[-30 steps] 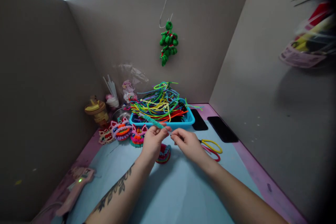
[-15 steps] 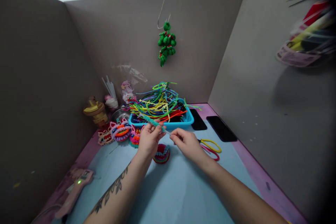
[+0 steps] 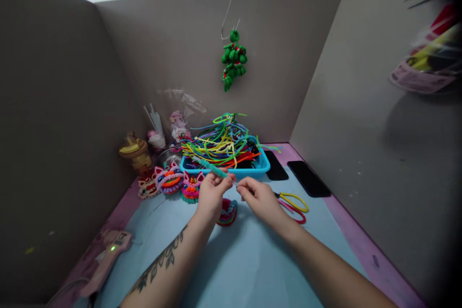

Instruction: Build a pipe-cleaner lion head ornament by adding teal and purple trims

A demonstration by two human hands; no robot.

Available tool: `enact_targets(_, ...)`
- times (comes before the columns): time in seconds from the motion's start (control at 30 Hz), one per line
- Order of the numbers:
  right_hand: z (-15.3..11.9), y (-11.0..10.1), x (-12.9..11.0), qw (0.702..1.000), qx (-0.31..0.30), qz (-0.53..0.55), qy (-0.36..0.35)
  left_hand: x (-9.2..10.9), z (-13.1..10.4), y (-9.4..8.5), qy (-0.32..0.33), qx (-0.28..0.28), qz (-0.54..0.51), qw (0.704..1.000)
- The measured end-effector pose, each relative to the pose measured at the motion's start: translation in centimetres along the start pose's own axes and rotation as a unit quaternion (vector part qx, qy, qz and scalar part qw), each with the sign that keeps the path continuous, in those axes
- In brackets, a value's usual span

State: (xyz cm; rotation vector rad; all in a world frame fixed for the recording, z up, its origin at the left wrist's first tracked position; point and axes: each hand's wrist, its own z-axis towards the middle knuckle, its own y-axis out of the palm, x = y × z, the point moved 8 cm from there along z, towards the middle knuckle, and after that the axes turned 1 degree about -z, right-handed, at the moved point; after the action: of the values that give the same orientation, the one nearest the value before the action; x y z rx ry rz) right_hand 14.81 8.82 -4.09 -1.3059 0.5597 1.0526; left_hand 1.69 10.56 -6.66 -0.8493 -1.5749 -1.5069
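Note:
My left hand [image 3: 212, 195] is closed around a thin rod wrapped in a turquoise pipe cleaner coil [image 3: 212, 167]. The rod slants up to the left, its pale tip showing past the coil. At the lower right end of the rod, my right hand [image 3: 259, 198] pinches with thumb and forefinger; exactly what lies between those fingertips is too small to tell. On the mat just below my hands sits a small round red piece [image 3: 227, 212] with a light blue edge, partly hidden by my left hand. Scissors [image 3: 294, 203] with yellow and red handles lie beside my right hand.
A blue tray [image 3: 238, 172] piled with colourful pipe cleaners stands behind my hands. Several finished animal heads [image 3: 169, 179] sit to the left. Two dark phones [image 3: 308, 179] lie at the right. A pink glue gun [image 3: 108, 260] rests front left. Grey panels [image 3: 173, 48] enclose the table.
The whole view has shifted slightly, so things appear a little further right. My left hand has turned a little over the rod and now covers more of the red piece. Both grips stay closed.

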Motion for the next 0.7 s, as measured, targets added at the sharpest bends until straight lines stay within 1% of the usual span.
enact_targets(0.3,-0.2,-0.1,-0.7,1.0,-0.007,-0.015,-0.011,1.4,0.3,-0.4,0.003,0.018,-0.041,0.999)
enact_targets(0.53,-0.2,-0.3,-1.9,1.0,-0.007,-0.012,-0.028,3.4,0.4,-0.4,0.02,0.02,-0.061,0.998)
enact_targets(0.63,-0.2,-0.2,-2.5,0.999,-0.007,-0.009,-0.034,4.4,0.7,-1.0,0.03,0.032,-0.064,0.997)
enact_targets(0.7,-0.4,0.0,-2.7,0.999,-0.008,-0.009,-0.036,5.4,1.1,-1.7,0.046,0.044,-0.059,0.996)
